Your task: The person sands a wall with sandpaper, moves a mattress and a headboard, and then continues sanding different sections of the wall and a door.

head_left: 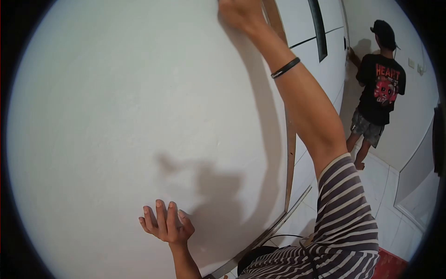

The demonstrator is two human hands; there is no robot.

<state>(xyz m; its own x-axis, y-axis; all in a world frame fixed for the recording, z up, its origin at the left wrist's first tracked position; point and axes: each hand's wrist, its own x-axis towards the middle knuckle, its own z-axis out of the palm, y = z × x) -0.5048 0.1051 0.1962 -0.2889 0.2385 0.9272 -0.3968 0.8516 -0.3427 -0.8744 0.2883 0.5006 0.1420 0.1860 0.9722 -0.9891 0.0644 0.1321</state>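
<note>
My left hand (167,223) is held up at the white wall (116,116), open, its fingers apart and fingertips close to the surface. Reaching high along the same wall, my right hand (239,14) is cut off by the top edge of the view. It looks curled closed, and I cannot tell what it holds, if anything. A black band (285,68) circles the right wrist, and a striped sleeve (346,200) covers the upper arm. Shadows of my arm and head fall across the wall.
A brown wooden edge strip (290,162) borders the wall, beside white panels with a black handle (318,32). Farther right, a person (378,83) in a black shirt and cap stands facing another wall. White floor tiles (376,186) and a red surface (390,265) lie lower right.
</note>
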